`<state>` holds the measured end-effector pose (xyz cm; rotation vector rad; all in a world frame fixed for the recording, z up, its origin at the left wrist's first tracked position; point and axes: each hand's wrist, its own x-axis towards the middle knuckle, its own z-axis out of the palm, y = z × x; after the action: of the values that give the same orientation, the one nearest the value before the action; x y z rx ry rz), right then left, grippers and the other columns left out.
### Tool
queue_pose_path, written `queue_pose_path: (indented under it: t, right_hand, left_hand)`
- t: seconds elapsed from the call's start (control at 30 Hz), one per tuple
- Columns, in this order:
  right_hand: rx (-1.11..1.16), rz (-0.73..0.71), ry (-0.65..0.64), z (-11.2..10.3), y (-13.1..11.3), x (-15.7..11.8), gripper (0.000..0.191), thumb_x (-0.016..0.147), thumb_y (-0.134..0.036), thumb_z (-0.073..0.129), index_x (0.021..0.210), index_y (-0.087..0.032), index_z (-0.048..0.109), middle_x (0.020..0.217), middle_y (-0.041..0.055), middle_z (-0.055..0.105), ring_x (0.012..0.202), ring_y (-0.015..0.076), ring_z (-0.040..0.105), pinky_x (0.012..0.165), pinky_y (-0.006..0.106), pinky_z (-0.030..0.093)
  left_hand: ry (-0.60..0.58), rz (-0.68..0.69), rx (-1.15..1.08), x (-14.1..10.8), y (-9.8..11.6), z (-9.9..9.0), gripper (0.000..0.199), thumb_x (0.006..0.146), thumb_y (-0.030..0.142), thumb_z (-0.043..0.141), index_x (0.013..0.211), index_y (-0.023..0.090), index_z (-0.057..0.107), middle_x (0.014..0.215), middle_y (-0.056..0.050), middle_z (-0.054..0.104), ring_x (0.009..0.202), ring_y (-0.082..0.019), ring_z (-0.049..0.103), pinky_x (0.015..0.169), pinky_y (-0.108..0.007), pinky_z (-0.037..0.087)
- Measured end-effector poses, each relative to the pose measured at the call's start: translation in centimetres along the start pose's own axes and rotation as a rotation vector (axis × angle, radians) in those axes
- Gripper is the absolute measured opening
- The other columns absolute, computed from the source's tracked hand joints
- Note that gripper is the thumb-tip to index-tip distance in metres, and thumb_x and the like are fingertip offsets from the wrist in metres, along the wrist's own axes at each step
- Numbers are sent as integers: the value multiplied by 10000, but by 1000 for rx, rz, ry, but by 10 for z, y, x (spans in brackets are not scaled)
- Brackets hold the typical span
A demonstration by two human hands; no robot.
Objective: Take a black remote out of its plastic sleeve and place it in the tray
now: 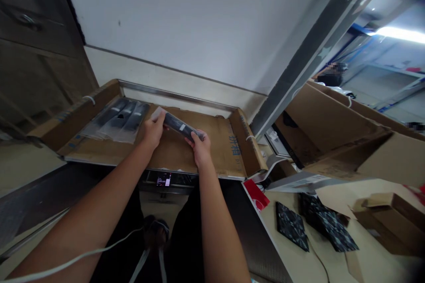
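Both my hands hold a long dark item in a clear plastic sleeve (175,124), slanted above the cardboard-lined tray. My left hand (154,131) is closed on the loose upper-left end of the sleeve. Closed round the lower-right end is my right hand (201,145), thumb on top. A small white label shows near the middle of the dark item; its exact kind cannot be made out. To the left of my left hand, several similar dark items in clear sleeves (121,117) lie side by side on the cardboard (212,159).
Cardboard flaps tied with white ties edge the tray, and a wall (186,22) rises behind it. At right stand a grey post (308,53) and a large open carton (335,124). Black patterned packages (291,225) and a smaller box (395,225) lie on the floor. A white cord (83,254) crosses my left arm.
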<state>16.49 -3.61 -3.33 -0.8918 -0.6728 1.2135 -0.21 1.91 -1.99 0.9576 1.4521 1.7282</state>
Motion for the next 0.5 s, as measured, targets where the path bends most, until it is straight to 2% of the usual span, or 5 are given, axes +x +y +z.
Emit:
queue_pose_path:
  t: [0.13, 0.2, 0.3, 0.37, 0.5]
  right_hand:
    - [9, 10, -30, -1, -1, 0, 353, 693, -293, 830, 960, -218, 612, 982, -2, 675, 967, 192, 677, 885, 434, 632]
    - [5, 0, -26, 0, 0, -1, 351, 682, -303, 830, 948, -214, 618, 977, -2, 666, 965, 194, 671, 866, 429, 637]
    - [-8, -25, -3, 1, 0, -1, 366, 675, -325, 827, 948, -214, 610, 970, -3, 641, 943, 188, 658, 813, 405, 644]
    - [-6, -33, 18, 2, 0, -1, 390, 669, -344, 828, 959, -218, 598, 979, -1, 629, 933, 185, 651, 776, 384, 644]
    - [36, -31, 56, 3, -3, 0, 449, 674, -395, 824, 1002, -233, 565, 1020, 10, 620, 933, 184, 644, 738, 360, 633]
  left_hand:
    - [32, -29, -33, 3, -7, 1, 311, 823, 463, 652, 715, 175, 696, 615, -30, 625, 519, -173, 574, 503, -297, 488]
    - [82, 72, 67, 3, -9, -1, 328, 851, 470, 614, 723, 178, 692, 652, -35, 622, 566, -183, 589, 557, -310, 504]
    - [146, 308, 242, 6, -6, -4, 317, 883, 454, 579, 733, 190, 670, 763, -50, 630, 711, -202, 620, 725, -334, 526]
    - [144, 420, 317, 10, 3, -5, 310, 901, 439, 562, 720, 202, 646, 777, -48, 620, 765, -209, 614, 789, -340, 512]
    - [-9, 560, 383, 17, 44, -1, 342, 914, 427, 562, 650, 213, 607, 670, -26, 570, 698, -198, 563, 720, -323, 468]
